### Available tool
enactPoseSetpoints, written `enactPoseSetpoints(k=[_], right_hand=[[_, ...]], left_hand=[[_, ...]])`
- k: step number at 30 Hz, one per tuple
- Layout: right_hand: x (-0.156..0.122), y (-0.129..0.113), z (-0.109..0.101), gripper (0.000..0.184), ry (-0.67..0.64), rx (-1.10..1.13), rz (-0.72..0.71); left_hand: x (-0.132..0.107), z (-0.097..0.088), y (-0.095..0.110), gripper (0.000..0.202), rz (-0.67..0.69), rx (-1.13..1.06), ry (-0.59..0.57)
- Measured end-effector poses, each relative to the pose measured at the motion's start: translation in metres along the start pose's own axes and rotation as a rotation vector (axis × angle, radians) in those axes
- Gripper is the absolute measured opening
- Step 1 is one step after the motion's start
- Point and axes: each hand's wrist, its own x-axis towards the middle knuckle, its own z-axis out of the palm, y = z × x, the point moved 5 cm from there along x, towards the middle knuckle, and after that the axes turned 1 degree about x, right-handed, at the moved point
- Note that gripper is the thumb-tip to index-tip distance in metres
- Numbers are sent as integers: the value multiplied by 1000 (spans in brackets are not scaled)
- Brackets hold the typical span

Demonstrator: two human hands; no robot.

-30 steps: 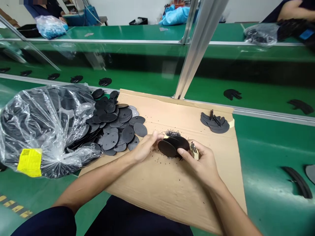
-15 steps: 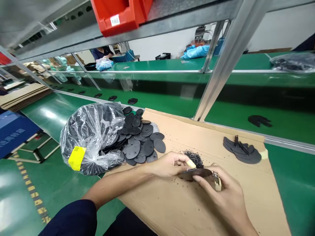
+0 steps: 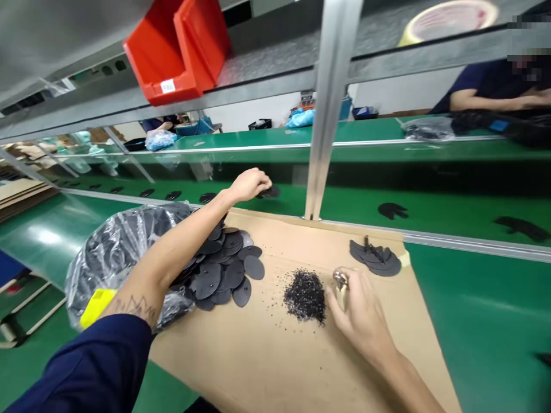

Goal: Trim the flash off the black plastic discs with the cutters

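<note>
My left hand (image 3: 252, 184) reaches over the green belt, its fingers closed on a flat black piece (image 3: 270, 192). That piece is at or just above the belt; I cannot tell whether it touches. My right hand (image 3: 361, 304) is over the cardboard, closed around a small metal tool with a pale yellow grip (image 3: 341, 281). Its exact kind is mostly hidden by the fingers. Just left of this hand lies a heap of tiny black parts (image 3: 305, 295). Many black oval discs (image 3: 235, 274) lie piled by the plastic bag (image 3: 116, 229), partly behind my left forearm.
Several curved black pieces (image 3: 374, 258) lie stacked at the right of the cardboard sheet (image 3: 267, 355). More black pieces (image 3: 392, 210) sit along the belt (image 3: 353, 201). A metal post (image 3: 325, 115) rises beyond the cardboard. Overhead is a red bin (image 3: 176, 57). A person (image 3: 495, 86) sits across the line.
My left hand has gone from beside my right hand to the belt with a black piece. My right hand keeps the tool. The view has swung right.
</note>
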Motion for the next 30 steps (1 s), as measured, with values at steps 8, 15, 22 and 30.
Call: enactPoseSetpoints(k=[8,15,22,30], right_hand=[[-16,13,-4,21,34,-181,-64],[-18,15,-1,35,-28,-176,-60],[-26,18,5,41,-97,-142,-2],[-34,9,8,25,-207,-81,144]], left_hand=[[17,79,-69,32,-169,59,-204],[10,108,-102,33,-255,67,-399],[-6,101,-83,30,-273,101,-355],[-25,57,5,26,49,28,-307]])
